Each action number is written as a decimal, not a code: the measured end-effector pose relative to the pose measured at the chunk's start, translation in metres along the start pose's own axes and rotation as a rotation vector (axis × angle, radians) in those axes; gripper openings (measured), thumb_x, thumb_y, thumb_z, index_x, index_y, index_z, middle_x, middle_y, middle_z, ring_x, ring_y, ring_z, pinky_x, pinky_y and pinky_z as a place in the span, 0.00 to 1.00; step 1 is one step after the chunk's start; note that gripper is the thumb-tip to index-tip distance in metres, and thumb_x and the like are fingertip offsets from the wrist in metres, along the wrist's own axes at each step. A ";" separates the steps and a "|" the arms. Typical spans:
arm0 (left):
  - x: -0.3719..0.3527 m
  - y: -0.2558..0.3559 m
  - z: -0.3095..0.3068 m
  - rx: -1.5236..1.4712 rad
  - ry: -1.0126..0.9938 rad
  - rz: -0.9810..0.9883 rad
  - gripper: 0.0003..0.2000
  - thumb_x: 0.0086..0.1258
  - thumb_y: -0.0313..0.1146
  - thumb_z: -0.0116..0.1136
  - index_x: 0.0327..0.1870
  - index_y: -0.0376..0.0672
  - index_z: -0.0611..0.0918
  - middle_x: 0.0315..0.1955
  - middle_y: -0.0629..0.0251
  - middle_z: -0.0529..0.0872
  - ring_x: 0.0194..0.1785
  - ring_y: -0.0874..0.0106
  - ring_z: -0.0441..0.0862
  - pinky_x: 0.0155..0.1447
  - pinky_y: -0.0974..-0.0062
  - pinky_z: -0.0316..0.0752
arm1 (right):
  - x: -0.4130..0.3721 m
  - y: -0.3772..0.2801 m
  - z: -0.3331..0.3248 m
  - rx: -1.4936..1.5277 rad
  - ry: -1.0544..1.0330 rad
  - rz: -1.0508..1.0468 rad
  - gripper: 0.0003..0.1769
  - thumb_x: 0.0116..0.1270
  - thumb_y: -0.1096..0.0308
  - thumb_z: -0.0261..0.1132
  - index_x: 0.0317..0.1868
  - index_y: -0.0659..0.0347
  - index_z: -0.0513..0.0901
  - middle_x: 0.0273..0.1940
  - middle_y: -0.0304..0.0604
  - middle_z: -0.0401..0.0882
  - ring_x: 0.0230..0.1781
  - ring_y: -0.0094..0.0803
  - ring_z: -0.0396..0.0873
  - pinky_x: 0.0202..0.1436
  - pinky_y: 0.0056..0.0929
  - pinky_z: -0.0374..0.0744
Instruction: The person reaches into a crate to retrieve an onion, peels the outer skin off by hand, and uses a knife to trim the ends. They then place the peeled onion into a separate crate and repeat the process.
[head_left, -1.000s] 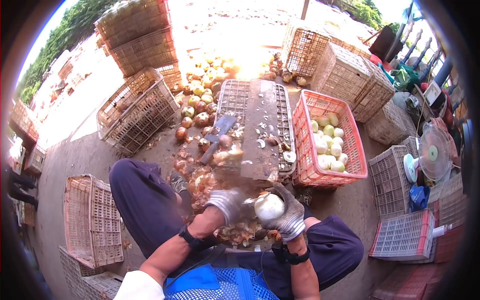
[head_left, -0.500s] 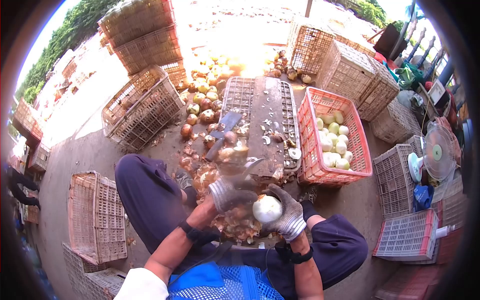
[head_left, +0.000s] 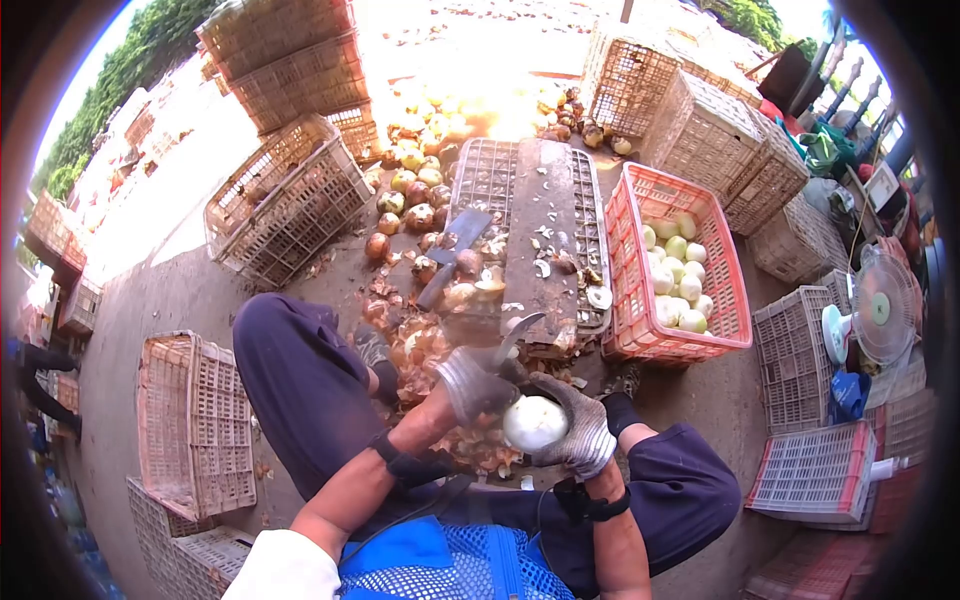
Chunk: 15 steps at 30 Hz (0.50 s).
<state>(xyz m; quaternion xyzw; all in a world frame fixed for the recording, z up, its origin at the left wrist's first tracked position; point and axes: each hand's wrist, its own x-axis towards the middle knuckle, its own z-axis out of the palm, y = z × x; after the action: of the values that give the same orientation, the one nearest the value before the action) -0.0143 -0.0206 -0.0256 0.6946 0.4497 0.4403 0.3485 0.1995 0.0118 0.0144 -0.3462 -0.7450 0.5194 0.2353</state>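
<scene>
Seated with knees spread, a person in dark trousers [head_left: 300,390] and a blue mesh vest [head_left: 450,565] works in gray gloves with striped cuffs. The left hand [head_left: 478,385] closes around the handle end of a curved knife [head_left: 520,335], its blade rising beyond the fingers and its tip angled to the right. The right hand [head_left: 582,425] cups a peeled white onion [head_left: 534,424] from its far and right sides, thumb and fingers curved against it. The onion sits between the two hands; whether the left fingers touch it cannot be told.

Loose onion skins [head_left: 418,345] litter the ground beyond and beneath the left hand. Farther ahead of that hand, a broad-bladed knife [head_left: 465,232] lies near unpeeled onions [head_left: 420,193], which spread toward the sunlit yard. Directly beyond the hands, a long board [head_left: 541,215] strewn with scraps rests on a slatted plastic crate [head_left: 592,205]. Ahead and to the right of the right hand, a red plastic crate [head_left: 672,347] holds peeled onions [head_left: 676,275]. A fan [head_left: 881,308] stands well to the right of the hands; far to the left of them, another person's legs [head_left: 45,385] show.
</scene>
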 end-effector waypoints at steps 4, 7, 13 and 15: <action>0.001 0.001 -0.002 -0.167 0.116 -0.400 0.08 0.52 0.33 0.66 0.31 0.41 0.85 0.33 0.60 0.85 0.34 0.68 0.81 0.38 0.72 0.76 | 0.001 -0.001 -0.003 0.046 0.012 -0.036 0.52 0.21 0.63 0.76 0.58 0.64 0.76 0.49 0.46 0.83 0.51 0.32 0.81 0.60 0.31 0.75; -0.002 0.007 -0.010 -0.389 0.231 -0.492 0.11 0.57 0.29 0.66 0.40 0.37 0.83 0.29 0.68 0.82 0.31 0.78 0.77 0.33 0.80 0.73 | 0.001 -0.010 -0.009 0.233 -0.010 0.007 0.52 0.19 0.62 0.75 0.57 0.66 0.77 0.51 0.48 0.82 0.53 0.35 0.80 0.60 0.33 0.75; 0.000 0.027 -0.015 -0.552 0.251 -0.525 0.12 0.60 0.27 0.65 0.43 0.35 0.83 0.30 0.66 0.85 0.30 0.80 0.80 0.32 0.83 0.74 | -0.002 0.004 -0.009 0.404 0.068 -0.025 0.50 0.19 0.59 0.75 0.54 0.67 0.79 0.56 0.54 0.77 0.56 0.43 0.77 0.62 0.37 0.73; 0.004 0.022 -0.016 -0.070 0.168 0.047 0.13 0.60 0.27 0.66 0.45 0.34 0.83 0.33 0.66 0.86 0.34 0.79 0.81 0.37 0.81 0.76 | 0.000 0.003 -0.011 0.347 0.053 -0.069 0.50 0.19 0.58 0.76 0.53 0.67 0.80 0.56 0.55 0.77 0.57 0.43 0.77 0.62 0.37 0.72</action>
<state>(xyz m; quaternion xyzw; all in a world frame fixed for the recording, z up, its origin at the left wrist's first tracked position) -0.0214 -0.0234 0.0008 0.6531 0.4452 0.5204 0.3232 0.2084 0.0189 0.0152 -0.2882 -0.6490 0.6226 0.3287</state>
